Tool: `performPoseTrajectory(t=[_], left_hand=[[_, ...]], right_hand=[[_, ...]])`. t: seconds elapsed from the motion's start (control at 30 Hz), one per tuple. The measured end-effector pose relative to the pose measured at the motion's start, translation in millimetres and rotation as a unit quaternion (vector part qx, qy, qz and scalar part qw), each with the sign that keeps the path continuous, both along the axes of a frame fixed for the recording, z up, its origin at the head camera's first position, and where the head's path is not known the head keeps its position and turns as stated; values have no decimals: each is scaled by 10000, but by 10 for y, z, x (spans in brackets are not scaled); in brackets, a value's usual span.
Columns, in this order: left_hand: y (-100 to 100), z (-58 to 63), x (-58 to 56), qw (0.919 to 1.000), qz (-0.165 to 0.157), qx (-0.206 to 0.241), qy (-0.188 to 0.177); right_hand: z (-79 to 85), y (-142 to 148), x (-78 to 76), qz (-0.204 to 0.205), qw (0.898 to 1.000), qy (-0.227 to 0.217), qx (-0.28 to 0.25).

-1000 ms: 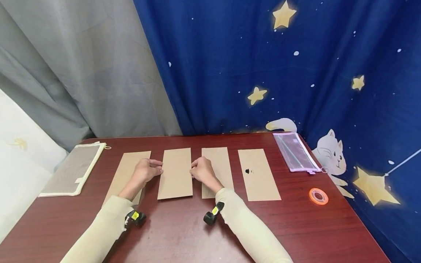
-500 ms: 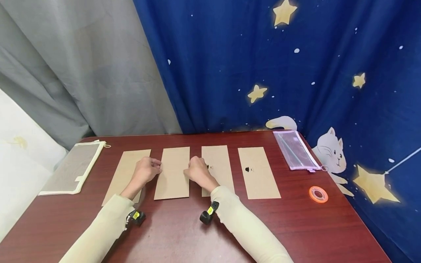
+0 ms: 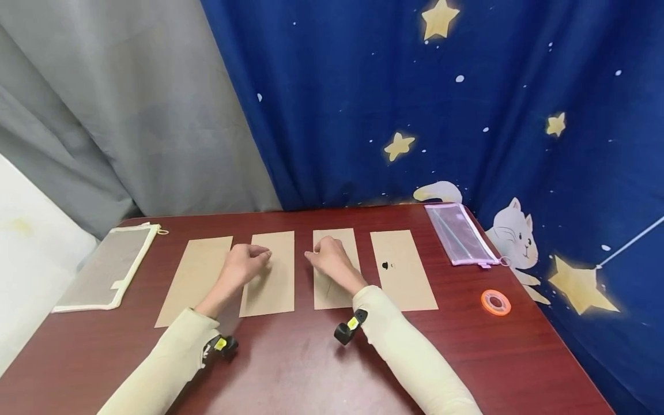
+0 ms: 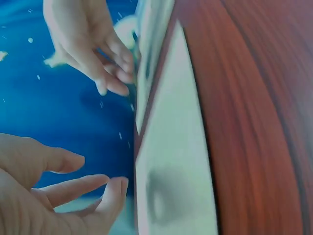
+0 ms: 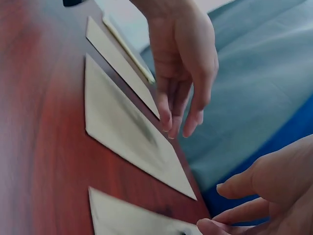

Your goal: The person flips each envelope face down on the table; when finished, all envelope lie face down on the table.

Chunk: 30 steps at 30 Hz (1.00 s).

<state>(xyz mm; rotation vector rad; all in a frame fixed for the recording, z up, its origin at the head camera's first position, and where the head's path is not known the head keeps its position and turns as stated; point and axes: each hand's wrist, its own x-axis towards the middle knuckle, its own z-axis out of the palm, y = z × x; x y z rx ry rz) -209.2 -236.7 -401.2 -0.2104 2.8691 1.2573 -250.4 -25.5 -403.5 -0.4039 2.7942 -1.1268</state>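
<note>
A row of several flat kraft-brown rectangles, like thin notebooks or cards, lies on the dark red table. My left hand [image 3: 246,265] hovers above the second rectangle from the left [image 3: 275,288], fingers loosely bent, holding nothing; its shadow falls on that rectangle. Over the third rectangle [image 3: 324,297] hangs my right hand [image 3: 332,259], thumb and fingers apart in the right wrist view, with nothing between them. The leftmost rectangle [image 3: 181,285] lies beside my left forearm. A small black hat print marks the rightmost rectangle [image 3: 407,282]; the third's print is mostly hidden by my right hand.
A cream-edged mesh zip pouch [image 3: 104,271] lies at the table's left edge. At the far right are a purple mesh zip pouch [image 3: 461,236] and an orange ring-shaped roll [image 3: 495,302]. Grey and blue curtains [image 3: 332,115] hang behind the table [image 3: 290,357].
Both hands have let go of the second rectangle, which now lies flat, slightly left of before. My right hand has moved right and up over the third; my left has shifted right above the second.
</note>
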Motion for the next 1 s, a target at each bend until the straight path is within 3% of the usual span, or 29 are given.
performPoseTrajectory(t=[0.07, 0.13, 0.23, 0.33, 0.57, 0.83, 0.9, 1.0], left_hand=[[100, 18, -11, 9973, -122, 682, -255], [207, 14, -31, 9890, -251, 1379, -462], [364, -30, -59, 9679, -369, 2382, -716], [503, -81, -59, 9493, -342, 2995, -894], [687, -142, -43, 9294, -248, 3525, -1064], [691, -146, -38, 8955, -103, 4234, -1366], [687, -130, -43, 8934, -124, 4263, -1410], [667, -99, -52, 8983, -138, 4150, -1434]], right_hand=[[33, 102, -22, -116, 9999, -22, 27], [50, 196, -47, -273, 9996, -41, 64], [34, 324, -78, -552, 9983, -84, 148], [-4, 461, -87, -759, 9968, -201, 172], [-64, 831, -62, -1162, 9919, -504, 66], [-115, 932, 0, -1171, 9803, -1121, -1127], [-106, 917, 4, -1180, 9776, -1190, -1270], [-85, 892, -1, -1185, 9753, -1283, -1356]])
